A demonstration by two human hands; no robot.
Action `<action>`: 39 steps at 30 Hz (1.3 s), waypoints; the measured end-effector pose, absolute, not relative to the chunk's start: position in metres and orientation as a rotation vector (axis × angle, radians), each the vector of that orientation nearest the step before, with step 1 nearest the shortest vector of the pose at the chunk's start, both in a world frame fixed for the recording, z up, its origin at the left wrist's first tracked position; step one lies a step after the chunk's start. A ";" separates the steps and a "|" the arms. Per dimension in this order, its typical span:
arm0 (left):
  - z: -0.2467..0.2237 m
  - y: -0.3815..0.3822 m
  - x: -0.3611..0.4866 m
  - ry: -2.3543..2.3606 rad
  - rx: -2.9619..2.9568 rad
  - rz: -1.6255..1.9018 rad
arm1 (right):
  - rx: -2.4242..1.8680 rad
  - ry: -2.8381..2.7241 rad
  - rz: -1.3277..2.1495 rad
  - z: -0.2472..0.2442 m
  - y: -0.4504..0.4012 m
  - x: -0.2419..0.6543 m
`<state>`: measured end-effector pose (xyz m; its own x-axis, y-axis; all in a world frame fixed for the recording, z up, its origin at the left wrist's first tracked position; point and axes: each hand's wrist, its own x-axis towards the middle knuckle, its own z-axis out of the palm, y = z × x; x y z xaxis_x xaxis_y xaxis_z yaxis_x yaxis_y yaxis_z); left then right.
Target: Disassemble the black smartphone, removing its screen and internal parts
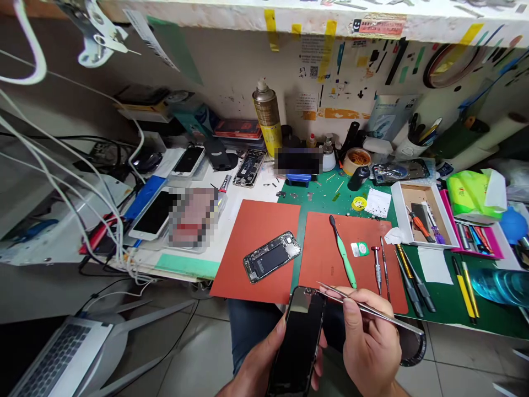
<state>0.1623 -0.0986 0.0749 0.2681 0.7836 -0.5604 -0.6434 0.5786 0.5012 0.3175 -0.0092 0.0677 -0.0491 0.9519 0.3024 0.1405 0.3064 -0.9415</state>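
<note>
My left hand (264, 353) grips a phone screen assembly (298, 344) by its sides, close to my lap, its dark inner face toward me. A pair of metal tweezers (382, 315) is pinched in my right hand (370, 339), with the tips by the top end of the screen assembly; whether they touch it I cannot tell. Just beyond, an opened phone body (271, 256) lies on a red-brown mat (243, 237), its battery and inner parts exposed.
A green toothbrush (344, 251) and a screwdriver (376, 270) lie on the right mat (318, 264). Farther right stand a white tool box (448, 234) and a water bottle (502, 286). A spray can (268, 118) stands at the back, and white cables (88, 193) hang at left.
</note>
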 end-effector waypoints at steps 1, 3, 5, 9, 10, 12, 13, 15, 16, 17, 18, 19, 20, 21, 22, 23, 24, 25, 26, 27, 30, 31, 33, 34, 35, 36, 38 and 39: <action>0.075 -0.098 0.162 0.858 0.186 0.972 | -1.055 -1.460 0.931 0.067 -0.009 0.317; 0.075 -0.097 0.162 0.836 0.181 0.975 | -1.029 -1.450 0.946 0.067 -0.009 0.317; 0.076 -0.096 0.162 0.821 0.162 0.967 | -0.997 -1.443 0.964 0.066 -0.008 0.317; 0.081 -0.092 0.159 0.811 0.120 0.938 | -0.964 -1.441 0.960 0.064 -0.006 0.317; 0.082 -0.092 0.158 0.803 0.112 0.939 | -0.961 -1.444 0.953 0.063 -0.006 0.317; 0.083 -0.090 0.158 0.781 0.103 0.949 | -0.961 -1.449 0.950 0.063 -0.006 0.317; 0.083 -0.090 0.157 0.770 0.105 0.951 | -0.962 -1.450 0.951 0.063 -0.006 0.318; 0.083 -0.089 0.158 0.761 0.120 0.945 | -0.963 -1.454 0.954 0.062 -0.006 0.319; 0.082 -0.089 0.158 0.764 0.128 0.944 | -0.961 -1.456 0.952 0.062 -0.006 0.320; 0.081 -0.089 0.159 0.768 0.134 0.944 | -0.960 -1.458 0.951 0.062 -0.006 0.320; 0.079 -0.089 0.159 0.770 0.139 0.952 | -0.960 -1.461 0.950 0.062 -0.006 0.321; 0.078 -0.090 0.160 0.772 0.141 0.961 | -0.966 -1.464 0.948 0.062 -0.006 0.321; 0.076 -0.090 0.160 0.774 0.140 0.969 | -0.974 -1.468 0.942 0.062 -0.006 0.322; 0.075 -0.091 0.161 0.775 0.140 0.973 | -0.986 -1.473 0.935 0.062 -0.006 0.322; 0.073 -0.091 0.161 0.777 0.139 0.972 | -0.998 -1.478 0.926 0.062 -0.006 0.322; 0.073 -0.092 0.161 0.779 0.139 0.968 | -1.007 -1.483 0.917 0.062 -0.006 0.323; 0.073 -0.092 0.160 0.783 0.142 0.965 | -1.011 -1.488 0.915 0.062 -0.006 0.323; 0.073 -0.092 0.160 0.790 0.148 0.963 | -1.012 -1.493 0.919 0.062 -0.006 0.323; 0.074 -0.091 0.160 0.799 0.157 0.963 | -1.010 -1.499 0.927 0.061 -0.006 0.323; 0.075 -0.091 0.160 0.811 0.166 0.963 | -1.009 -1.506 0.935 0.061 -0.006 0.324; 0.079 -0.088 0.159 0.827 0.173 0.953 | -1.017 -1.511 0.935 0.062 -0.005 0.323; 0.080 -0.087 0.159 0.824 0.171 0.949 | -1.023 -1.505 0.928 0.062 -0.005 0.323; 0.081 -0.087 0.159 0.819 0.163 0.945 | -1.026 -1.487 0.921 0.063 -0.005 0.321; 0.082 -0.087 0.159 0.818 0.157 0.942 | -1.019 -1.478 0.919 0.063 -0.005 0.320; 0.082 -0.087 0.159 0.816 0.149 0.939 | -1.008 -1.467 0.924 0.063 -0.005 0.319; 0.082 -0.087 0.159 0.813 0.139 0.937 | -1.000 -1.450 0.937 0.062 -0.006 0.318; 0.081 -0.087 0.158 0.798 0.122 0.927 | -0.978 -1.419 0.977 0.061 -0.006 0.318; 0.081 -0.086 0.157 0.790 0.118 0.919 | -0.973 -1.405 1.002 0.060 -0.007 0.318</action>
